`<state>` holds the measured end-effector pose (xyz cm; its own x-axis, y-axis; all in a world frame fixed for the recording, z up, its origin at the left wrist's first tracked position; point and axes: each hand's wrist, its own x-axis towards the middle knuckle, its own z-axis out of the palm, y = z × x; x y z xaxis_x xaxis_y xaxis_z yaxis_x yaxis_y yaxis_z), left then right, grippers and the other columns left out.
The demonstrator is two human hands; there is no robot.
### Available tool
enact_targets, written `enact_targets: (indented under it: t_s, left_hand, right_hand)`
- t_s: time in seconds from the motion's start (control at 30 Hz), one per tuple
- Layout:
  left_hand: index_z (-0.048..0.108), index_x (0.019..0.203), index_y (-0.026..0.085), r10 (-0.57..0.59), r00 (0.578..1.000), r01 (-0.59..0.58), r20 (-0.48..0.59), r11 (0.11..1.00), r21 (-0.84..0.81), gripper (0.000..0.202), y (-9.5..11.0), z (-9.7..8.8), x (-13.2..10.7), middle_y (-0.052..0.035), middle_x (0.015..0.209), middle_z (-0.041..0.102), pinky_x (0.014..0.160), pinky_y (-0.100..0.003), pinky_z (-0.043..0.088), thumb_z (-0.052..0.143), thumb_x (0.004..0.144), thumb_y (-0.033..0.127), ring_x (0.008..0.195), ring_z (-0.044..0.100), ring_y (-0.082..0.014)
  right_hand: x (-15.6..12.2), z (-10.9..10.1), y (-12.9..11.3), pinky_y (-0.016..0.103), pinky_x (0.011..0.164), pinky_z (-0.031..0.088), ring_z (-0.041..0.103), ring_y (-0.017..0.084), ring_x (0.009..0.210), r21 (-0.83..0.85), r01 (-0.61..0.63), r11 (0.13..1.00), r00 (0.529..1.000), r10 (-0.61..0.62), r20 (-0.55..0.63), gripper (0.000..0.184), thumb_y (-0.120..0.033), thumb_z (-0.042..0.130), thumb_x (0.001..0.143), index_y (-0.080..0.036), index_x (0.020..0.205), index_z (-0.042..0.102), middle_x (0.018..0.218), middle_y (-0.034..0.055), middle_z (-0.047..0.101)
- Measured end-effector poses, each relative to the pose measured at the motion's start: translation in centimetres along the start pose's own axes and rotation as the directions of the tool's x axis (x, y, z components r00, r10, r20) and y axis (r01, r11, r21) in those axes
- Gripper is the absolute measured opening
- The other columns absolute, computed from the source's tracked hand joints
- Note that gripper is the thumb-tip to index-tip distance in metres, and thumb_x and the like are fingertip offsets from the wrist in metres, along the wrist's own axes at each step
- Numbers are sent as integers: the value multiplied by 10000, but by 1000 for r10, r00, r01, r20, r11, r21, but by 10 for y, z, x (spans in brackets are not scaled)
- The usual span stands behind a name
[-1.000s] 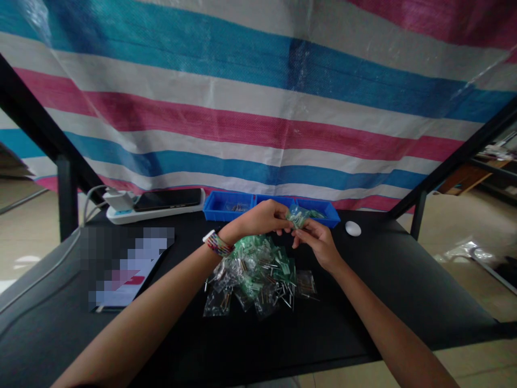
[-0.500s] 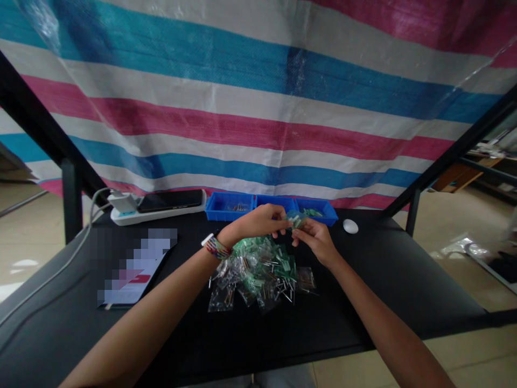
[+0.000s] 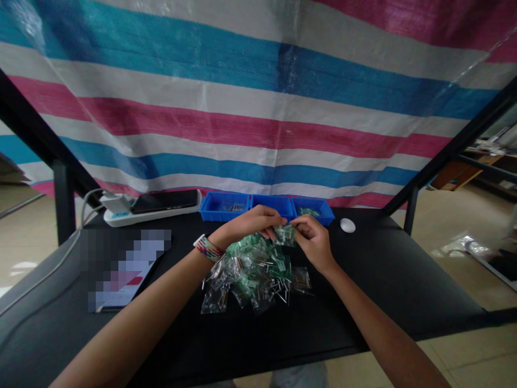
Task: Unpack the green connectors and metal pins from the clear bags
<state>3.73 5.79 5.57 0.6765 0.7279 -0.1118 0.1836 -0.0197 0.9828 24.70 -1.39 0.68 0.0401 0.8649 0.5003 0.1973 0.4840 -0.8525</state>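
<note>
Between my two hands hangs a small clear plastic bag (image 3: 285,235) with pale green pieces inside. My left hand (image 3: 258,220) pinches its upper left corner, and my right hand (image 3: 315,237) pinches the upper right corner. A pile of small plastic bags (image 3: 250,269) lies just below on the black table; some hold green plugs, others metal screws or pins. Behind my hands stand three joined blue bins: the left bin (image 3: 224,215) has a few small metal parts, the right bin (image 3: 323,218) has green pieces, and the middle bin (image 3: 272,202) is partly covered by my left hand.
A white power strip (image 3: 133,216) with a plugged-in charger and a black phone (image 3: 165,201) lie at the back left. Nearer is a partly blurred flat item (image 3: 129,275). A white mouse-like oval (image 3: 348,225) sits right of the bins. Striped sheeting (image 3: 242,129) hangs behind.
The bag has come down slightly and now hangs flat, stretched between both hands; before, it was bunched up in the fingers. The view has shifted a little.
</note>
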Motion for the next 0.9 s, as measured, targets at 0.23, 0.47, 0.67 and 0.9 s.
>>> enact_targets:
  t_s: [0.23, 0.47, 0.67, 0.9]
  left_hand:
    - [721, 931, 178, 216, 976, -214, -19, 974, 78, 286, -10, 1, 9, -13, 781, 696, 639, -264, 575, 778, 894, 456, 666, 660, -126]
    - [713, 813, 163, 217, 972, -215, -87, 976, 39, 298, 3, 4, 11, -22, 764, 691, 668, -263, 569, 799, 833, 447, 679, 654, -123]
    - [700, 780, 167, 202, 975, -195, -96, 978, 71, 234, 8, 8, 9, -23, 745, 681, 655, -255, 532, 754, 832, 388, 681, 633, -124]
    - [701, 1081, 172, 220, 964, -183, -150, 956, 230, 247, 3, 9, 9, -60, 1000, 729, 627, -290, 533, 604, 871, 258, 693, 677, -148]
  right_hand:
    - [1, 1, 1, 314, 599, 619, 669, 170, 691, 318, -238, 918, 964, 264, -41, 356, -454, 767, 902, -265, 1200, 717, 923, 14, 695]
    - [4, 4, -1, 336, 656, 673, 724, 175, 701, 322, -340, 884, 940, 307, 148, 335, -489, 876, 828, -214, 957, 735, 888, 16, 755]
    - [4, 8, 3, 401, 733, 713, 754, 229, 804, 291, -326, 900, 945, 305, 116, 356, -499, 908, 794, -217, 928, 738, 885, 31, 767]
    - [25, -46, -8, 471, 978, 643, 778, 299, 1019, -513, 184, 838, 927, -321, -192, 187, -388, 678, 1004, -252, 1096, 769, 1105, 115, 814]
